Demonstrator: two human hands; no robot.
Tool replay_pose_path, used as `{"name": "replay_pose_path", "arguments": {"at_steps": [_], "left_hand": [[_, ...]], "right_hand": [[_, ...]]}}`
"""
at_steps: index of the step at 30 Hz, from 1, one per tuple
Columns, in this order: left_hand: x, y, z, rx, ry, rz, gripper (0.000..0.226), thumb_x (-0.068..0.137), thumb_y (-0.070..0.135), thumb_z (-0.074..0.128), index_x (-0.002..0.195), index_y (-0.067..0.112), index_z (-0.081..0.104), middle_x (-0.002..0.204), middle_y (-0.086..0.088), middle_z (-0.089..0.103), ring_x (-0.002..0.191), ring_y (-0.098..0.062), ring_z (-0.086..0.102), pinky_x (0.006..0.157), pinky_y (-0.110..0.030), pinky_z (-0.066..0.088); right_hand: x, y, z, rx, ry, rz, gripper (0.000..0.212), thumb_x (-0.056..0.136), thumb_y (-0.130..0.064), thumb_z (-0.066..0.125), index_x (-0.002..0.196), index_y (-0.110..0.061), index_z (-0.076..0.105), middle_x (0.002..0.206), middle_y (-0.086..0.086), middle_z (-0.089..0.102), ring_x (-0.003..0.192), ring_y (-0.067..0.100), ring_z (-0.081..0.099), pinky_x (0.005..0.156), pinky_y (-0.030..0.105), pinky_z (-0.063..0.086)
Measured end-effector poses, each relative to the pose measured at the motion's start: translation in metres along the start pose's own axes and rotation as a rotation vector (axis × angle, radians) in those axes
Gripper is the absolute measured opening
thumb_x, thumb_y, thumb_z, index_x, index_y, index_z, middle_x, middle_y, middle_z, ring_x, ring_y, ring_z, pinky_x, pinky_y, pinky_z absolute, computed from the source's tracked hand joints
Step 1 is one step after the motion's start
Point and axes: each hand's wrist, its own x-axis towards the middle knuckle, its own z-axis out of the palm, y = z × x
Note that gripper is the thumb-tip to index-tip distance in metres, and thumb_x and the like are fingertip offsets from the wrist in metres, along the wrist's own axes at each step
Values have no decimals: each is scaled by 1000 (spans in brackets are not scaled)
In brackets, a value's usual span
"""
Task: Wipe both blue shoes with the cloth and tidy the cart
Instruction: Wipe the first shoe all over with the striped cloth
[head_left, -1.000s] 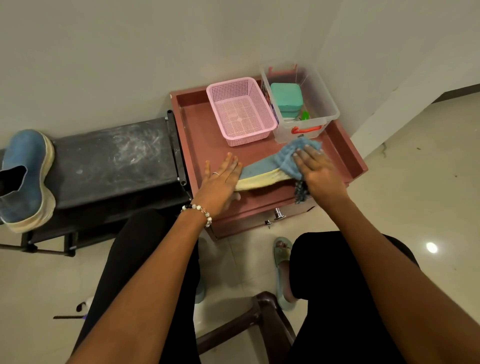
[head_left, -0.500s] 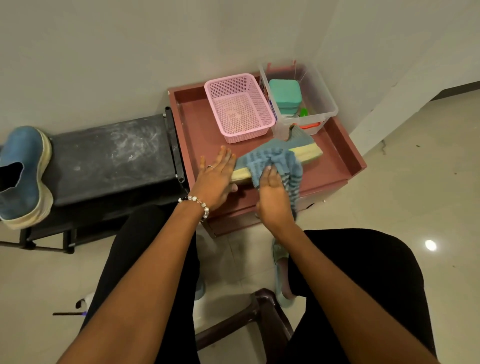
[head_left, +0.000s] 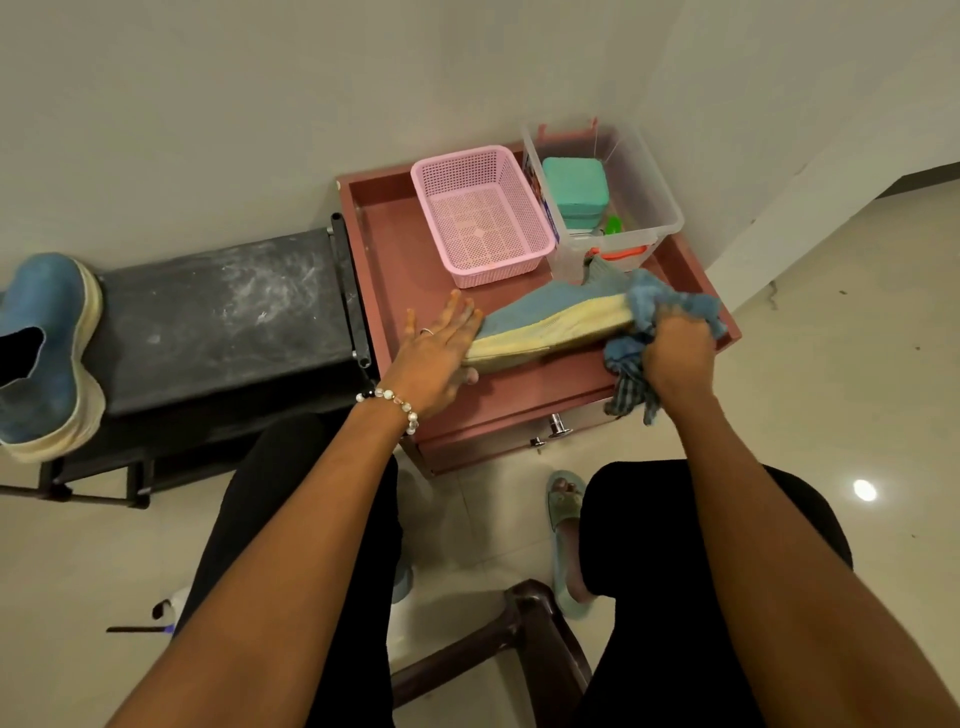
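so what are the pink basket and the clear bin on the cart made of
The pink lattice basket looks like moulded plastic with a matte finish: an even grid of holes in its walls and floor. The clear lidless bin looks like glossy, see-through plastic: its teal contents show through.

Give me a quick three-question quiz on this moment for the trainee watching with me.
1. True or false: the right hand grips the cloth at one end of the shoe on the cart.
2. Where is the other blue shoe? A) in the pink basket B) on the black bench C) on the floor
3. Fill in: the left hand rests with straight fingers on the shoe's ____ end.

Key: 1 true; 2 B; 3 left
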Motion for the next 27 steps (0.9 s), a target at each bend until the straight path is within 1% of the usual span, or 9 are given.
{"name": "replay_pose_path", "arguments": {"at_steps": [3, 6, 8, 10, 14, 16, 19, 22, 27], "left_hand": [[-1, -3, 1, 31, -5, -3, 75, 93, 24, 54, 152, 13, 9, 160, -1, 0, 146, -17, -13, 113, -57, -6], [-1, -3, 2, -2, -1, -10, 75, 93, 22, 55, 152, 12, 9, 160, -2, 1, 146, -17, -11, 113, -56, -6], [-1, -2, 1, -2, 8, -4, 74, 92, 22, 55, 152, 12, 12, 160, -2, 3, 147, -17, -11, 112, -57, -6], [-1, -3, 3, 18, 13, 1, 74, 92, 22, 55, 152, 13, 12, 160, -2, 3, 146, -16, -11, 112, -57, -6], [2, -1, 2, 29, 17, -5, 75, 91, 23, 56, 152, 14, 12, 160, -1, 3, 146, -15, -11, 112, -57, -7], [2, 0, 5, 29, 17, -4, 75, 91, 25, 56, 152, 14, 13, 160, 0, 4, 146, -15, -11, 111, -58, -8], [1, 3, 7, 45, 36, -23, 76, 90, 26, 56, 151, 14, 14, 160, 1, 6, 146, -14, -10, 111, -58, -10], [-1, 5, 2, 63, 55, -30, 76, 90, 16, 55, 152, 12, 12, 160, -2, 1, 146, -15, -11, 111, -58, -9], [-6, 2, 10, 132, 57, 18, 81, 91, 12, 57, 153, 15, 5, 159, -10, -9, 147, -23, 1, 111, -59, -10]], "right_hand": [[-12, 3, 8, 77, -38, 44, 25, 83, 1, 42, 97, 11, 60, 98, 32, 60, 91, 44, 55, 76, 42, 41], [-22, -21, 4, 381, 227, 284, 30, 79, 6, 41, 100, 8, 62, 97, 31, 62, 92, 45, 56, 75, 42, 41], [-18, -26, -14, 588, 413, 505, 30, 80, 7, 40, 97, 6, 64, 97, 27, 65, 92, 40, 59, 72, 34, 39], [-13, -23, -28, 708, 502, 548, 31, 82, 6, 36, 96, 5, 64, 95, 23, 65, 92, 35, 60, 67, 23, 35], [-21, -48, -19, 471, 186, 272, 50, 81, -9, 30, 124, -1, 53, 113, 22, 57, 109, 34, 52, 94, 42, 42], [-30, -60, 5, 292, 59, 122, 67, 73, -6, 34, 139, 3, 35, 141, 29, 36, 133, 45, 28, 107, 51, 31], [-42, -79, 18, 151, -34, 43, 78, 73, 3, 46, 146, 4, 19, 152, 30, 13, 141, 47, 1, 116, 54, 3], [-69, -114, 19, 230, -155, -164, 81, 70, 3, 44, 147, 2, 18, 153, 28, 10, 144, 40, 0, 117, 48, -2], [-107, -150, 17, 524, -121, -334, 79, 60, 2, 29, 139, 5, 37, 146, 26, 33, 142, 40, 15, 118, 51, 7]]}}
